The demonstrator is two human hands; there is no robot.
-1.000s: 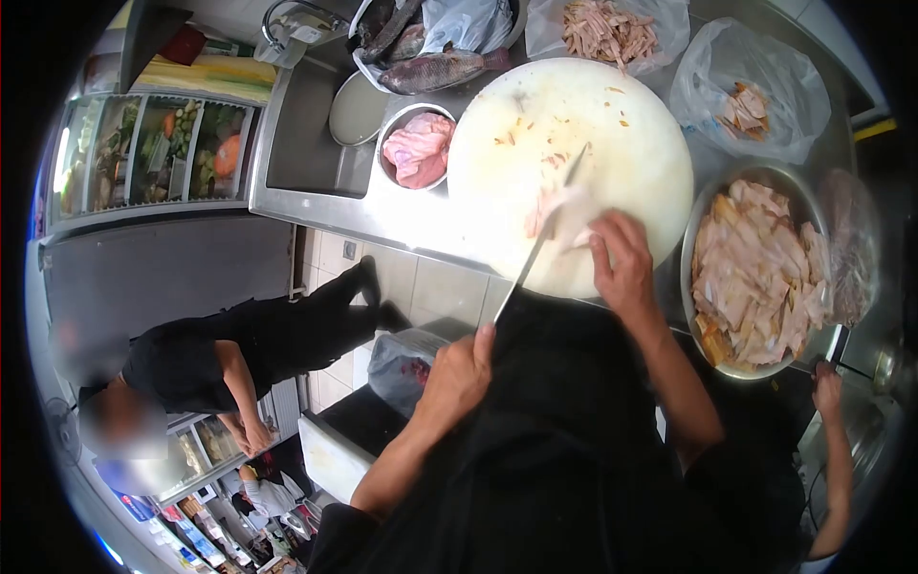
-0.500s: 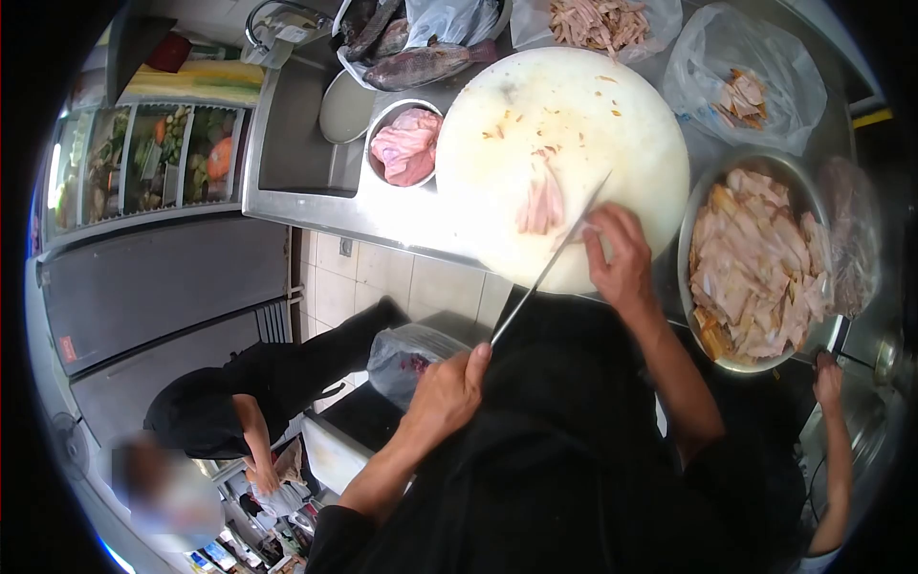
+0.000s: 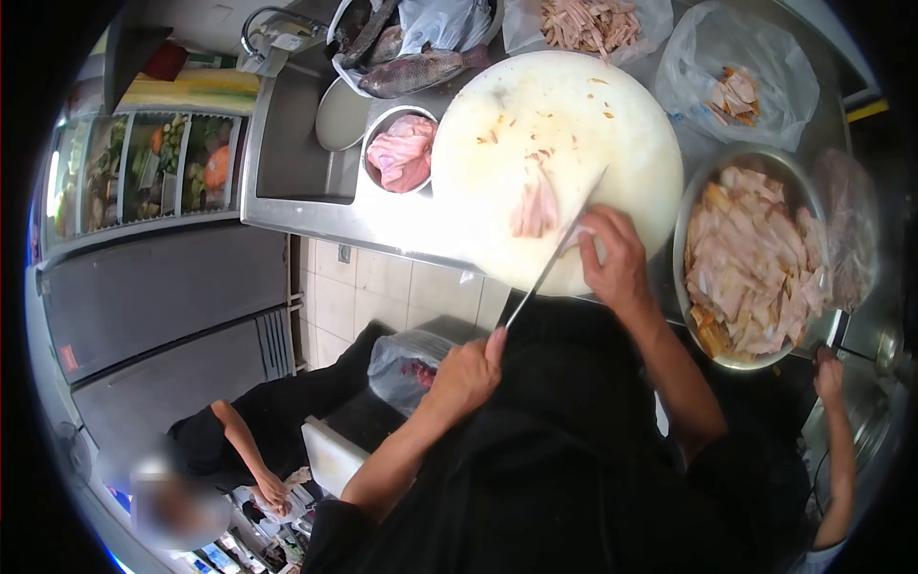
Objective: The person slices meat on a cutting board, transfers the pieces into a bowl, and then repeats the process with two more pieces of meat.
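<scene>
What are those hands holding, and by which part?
The left hand holds the knife by its handle end. The right hand is close beside the knife; whether it grips anything cannot be told.

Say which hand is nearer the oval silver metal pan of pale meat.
Right hand: left of the pan, over the round white board. Left hand: farther left, holding the long steel knife.

The left hand (image 3: 466,376) hides the handle of the knife (image 3: 552,256). The top edge cuts off a bag (image 3: 655,21) of strips; the contents of the bag (image 3: 848,239) at far right are unclear, and a person's head (image 3: 177,507) is blurred.
</scene>
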